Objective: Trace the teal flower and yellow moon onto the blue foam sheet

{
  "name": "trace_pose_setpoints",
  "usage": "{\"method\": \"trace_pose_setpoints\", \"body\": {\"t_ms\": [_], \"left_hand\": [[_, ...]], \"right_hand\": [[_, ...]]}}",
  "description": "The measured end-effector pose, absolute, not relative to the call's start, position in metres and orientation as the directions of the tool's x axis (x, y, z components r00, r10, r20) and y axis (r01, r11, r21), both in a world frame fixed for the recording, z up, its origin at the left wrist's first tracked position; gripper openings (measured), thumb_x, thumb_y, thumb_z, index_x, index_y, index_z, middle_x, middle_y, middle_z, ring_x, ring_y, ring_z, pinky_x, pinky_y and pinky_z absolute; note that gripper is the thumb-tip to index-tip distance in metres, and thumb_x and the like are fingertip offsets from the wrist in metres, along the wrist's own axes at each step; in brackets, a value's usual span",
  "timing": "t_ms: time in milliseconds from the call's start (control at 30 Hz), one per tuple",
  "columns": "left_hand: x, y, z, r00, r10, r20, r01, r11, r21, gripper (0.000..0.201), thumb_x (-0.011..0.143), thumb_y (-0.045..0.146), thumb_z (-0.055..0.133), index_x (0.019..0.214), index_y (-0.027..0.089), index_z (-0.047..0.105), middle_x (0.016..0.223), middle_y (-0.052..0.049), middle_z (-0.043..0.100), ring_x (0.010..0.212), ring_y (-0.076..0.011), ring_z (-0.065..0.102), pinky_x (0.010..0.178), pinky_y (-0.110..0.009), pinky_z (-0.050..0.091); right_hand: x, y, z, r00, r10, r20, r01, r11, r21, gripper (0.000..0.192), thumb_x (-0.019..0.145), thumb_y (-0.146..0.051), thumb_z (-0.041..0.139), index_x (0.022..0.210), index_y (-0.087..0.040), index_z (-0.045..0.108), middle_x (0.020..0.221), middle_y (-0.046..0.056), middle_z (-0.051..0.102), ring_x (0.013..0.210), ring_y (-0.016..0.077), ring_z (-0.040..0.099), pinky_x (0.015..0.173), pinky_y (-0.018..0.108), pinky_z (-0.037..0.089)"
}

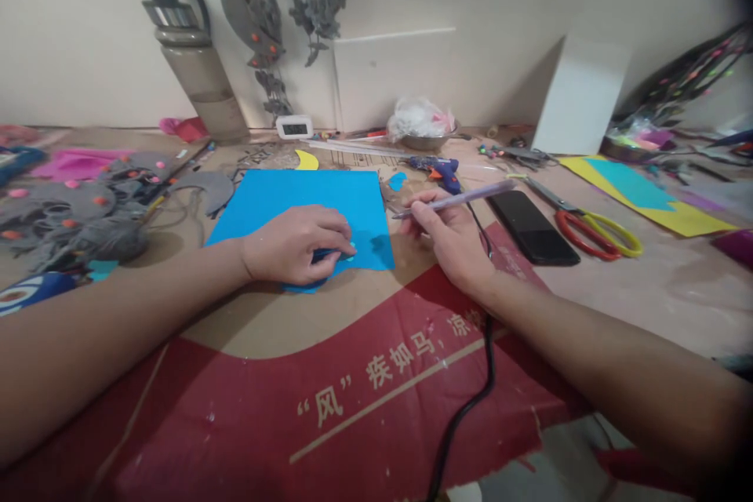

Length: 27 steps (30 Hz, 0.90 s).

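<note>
A bright blue sheet point(294, 192) lies flat on the cardboard-covered table in front of me, its near edge cut wavy. My left hand point(300, 243) rests on its near part with bent fingers, the fingertips pressing a small light-blue piece point(351, 257) against the sheet. Most of that piece is hidden under the fingers. Just off the sheet's right edge, my right hand point(447, 239) holds a pen point(471, 194) between thumb and fingers. Its tip points left toward the sheet, seemingly above the surface. A small blue cutout point(397, 181) lies beyond the sheet's right edge.
A blue glue gun point(438, 169) lies behind my right hand; a black cord point(489, 361) runs to the front edge. On the right are a phone point(532, 227), scissors point(597, 234) and yellow paper point(700, 220). Grey felt pieces point(76, 204) and a bottle point(203, 82) stand left.
</note>
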<state>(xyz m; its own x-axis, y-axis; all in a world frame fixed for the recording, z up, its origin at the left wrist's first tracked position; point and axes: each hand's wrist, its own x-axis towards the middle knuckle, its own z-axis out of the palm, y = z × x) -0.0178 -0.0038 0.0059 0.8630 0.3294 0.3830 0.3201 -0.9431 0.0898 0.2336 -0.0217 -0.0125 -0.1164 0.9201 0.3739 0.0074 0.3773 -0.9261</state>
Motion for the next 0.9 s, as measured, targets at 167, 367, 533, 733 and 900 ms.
{"method": "trace_pose_setpoints", "body": {"t_ms": [167, 367, 533, 733, 900], "left_hand": [[-0.033, -0.016, 0.008, 0.889, 0.338, 0.308, 0.337, -0.940, 0.057, 0.030, 0.089, 0.019, 0.052, 0.115, 0.018, 0.068, 0.116, -0.009, 0.069, 0.108, -0.0231, 0.063, 0.091, -0.035, 0.047], [-0.036, -0.028, 0.006, 0.882, 0.417, 0.218, 0.421, -0.906, 0.028, 0.039, 0.097, 0.038, 0.051, 0.131, 0.020, 0.059, 0.130, -0.009, 0.064, 0.120, -0.0259, 0.058, 0.095, -0.038, 0.044], [-0.025, -0.029, 0.002, 0.866, 0.430, 0.256, 0.437, -0.899, 0.034, 0.039, 0.099, 0.038, 0.050, 0.130, 0.018, 0.059, 0.133, -0.011, 0.062, 0.121, -0.0256, 0.058, 0.098, -0.039, 0.044], [-0.021, -0.032, 0.000, 0.850, 0.416, 0.322, 0.400, -0.909, 0.119, 0.029, 0.099, 0.033, 0.051, 0.117, 0.017, 0.067, 0.123, -0.007, 0.069, 0.118, -0.0233, 0.061, 0.096, -0.038, 0.046], [-0.023, -0.032, -0.001, 0.837, 0.417, 0.353, 0.389, -0.909, 0.152, 0.028, 0.099, 0.032, 0.050, 0.115, 0.018, 0.069, 0.121, -0.008, 0.069, 0.116, -0.0235, 0.062, 0.096, -0.038, 0.046]], "right_hand": [[0.233, -0.033, -0.011, -0.458, 0.781, 0.425, 0.336, 0.595, -0.731, 0.027, 0.097, -0.042, 0.050, 0.105, -0.022, 0.065, 0.101, 0.005, 0.072, 0.092, 0.0185, 0.068, 0.085, 0.034, 0.053], [0.234, -0.033, -0.009, -0.576, 0.661, 0.480, 0.578, 0.745, -0.332, 0.036, 0.101, -0.035, 0.038, 0.098, -0.019, 0.070, 0.111, 0.008, 0.071, 0.106, 0.0251, 0.064, 0.098, 0.043, 0.049], [0.238, -0.030, -0.007, -0.569, 0.661, 0.488, 0.648, 0.726, -0.228, 0.036, 0.100, -0.034, 0.039, 0.095, -0.019, 0.071, 0.107, 0.010, 0.073, 0.100, 0.0275, 0.066, 0.092, 0.044, 0.051], [0.242, -0.026, -0.006, -0.424, 0.790, 0.443, 0.625, 0.609, -0.488, 0.030, 0.097, -0.038, 0.047, 0.088, -0.019, 0.068, 0.088, 0.008, 0.075, 0.091, 0.0266, 0.070, 0.087, 0.042, 0.052], [0.243, -0.022, -0.007, -0.305, 0.902, 0.305, 0.454, 0.419, -0.786, 0.030, 0.094, -0.047, 0.052, 0.091, -0.019, 0.064, 0.080, 0.006, 0.075, 0.079, 0.0224, 0.073, 0.076, 0.036, 0.056]]}}
